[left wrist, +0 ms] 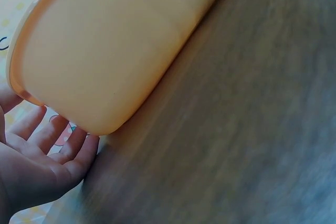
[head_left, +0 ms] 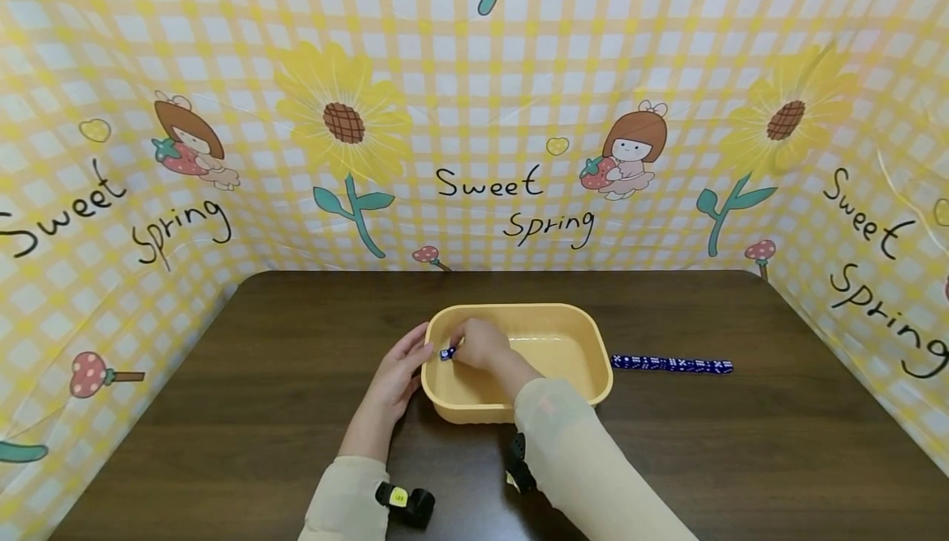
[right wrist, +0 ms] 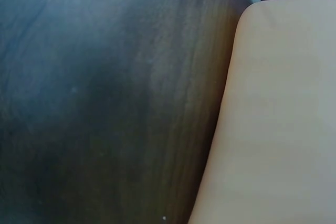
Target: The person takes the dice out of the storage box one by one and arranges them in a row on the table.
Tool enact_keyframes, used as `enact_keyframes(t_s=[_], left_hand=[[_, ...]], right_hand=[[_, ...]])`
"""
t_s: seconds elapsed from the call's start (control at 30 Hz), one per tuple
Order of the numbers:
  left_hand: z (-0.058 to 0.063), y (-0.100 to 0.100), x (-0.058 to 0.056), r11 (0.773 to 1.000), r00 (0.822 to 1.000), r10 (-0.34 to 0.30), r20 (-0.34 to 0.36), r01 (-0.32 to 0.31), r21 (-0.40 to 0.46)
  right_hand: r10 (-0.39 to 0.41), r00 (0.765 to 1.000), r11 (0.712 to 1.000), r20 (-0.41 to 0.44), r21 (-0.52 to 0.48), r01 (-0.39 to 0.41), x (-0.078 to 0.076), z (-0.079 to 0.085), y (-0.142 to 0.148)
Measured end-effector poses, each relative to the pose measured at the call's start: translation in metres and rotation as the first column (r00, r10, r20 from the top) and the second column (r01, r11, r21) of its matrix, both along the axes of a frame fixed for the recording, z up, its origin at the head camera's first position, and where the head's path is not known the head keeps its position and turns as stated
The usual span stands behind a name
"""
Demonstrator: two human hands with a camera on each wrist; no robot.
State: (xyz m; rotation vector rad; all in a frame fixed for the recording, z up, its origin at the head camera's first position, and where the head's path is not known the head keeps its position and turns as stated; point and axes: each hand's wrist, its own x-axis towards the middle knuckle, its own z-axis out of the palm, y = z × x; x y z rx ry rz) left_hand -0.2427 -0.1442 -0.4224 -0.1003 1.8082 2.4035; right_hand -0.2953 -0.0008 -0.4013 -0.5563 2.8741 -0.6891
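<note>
A yellow plastic basin (head_left: 549, 409) sits on the dark wooden table. Inside it, towards the left end, my right hand (head_left: 482, 345) reaches down and pinches a small blue die (head_left: 446, 354) with white pips; part of the die is covered by the fingertips. My left hand (head_left: 396, 376) rests against the basin's left end, thumb at the rim. In the left wrist view the loosely bent fingers (left wrist: 73, 148) touch the outer wall of the basin (left wrist: 105, 51). The right wrist view shows the basin's outer side (right wrist: 286, 108), while the right hand itself is hidden there.
To the right of the basin, a straight row of blue dice (head_left: 670, 364) with white pips lies close to its right end. The wooden table (head_left: 222, 409) extends around them. A yellow checked cloth (head_left: 474, 113) with printed flowers and lettering hangs behind and at both sides.
</note>
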Motion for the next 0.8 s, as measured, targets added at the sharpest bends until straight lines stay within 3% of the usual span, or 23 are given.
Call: enact_keyframes(t_s=[0.43,0.8], left_hand=[[0.000,0.001,0.000,1.000,1.000,0.008,0.015,-0.008,-0.005],[-0.001,0.000,-0.002,1.000,1.000,0.004,0.026,-0.003,-0.006]], right_hand=[[0.009,1.000,0.999,0.011,-0.048,-0.009,-0.002,-0.001,0.003],[0.077,0.997,0.973,0.030,-0.221,-0.069,-0.004,0.011,0.016]])
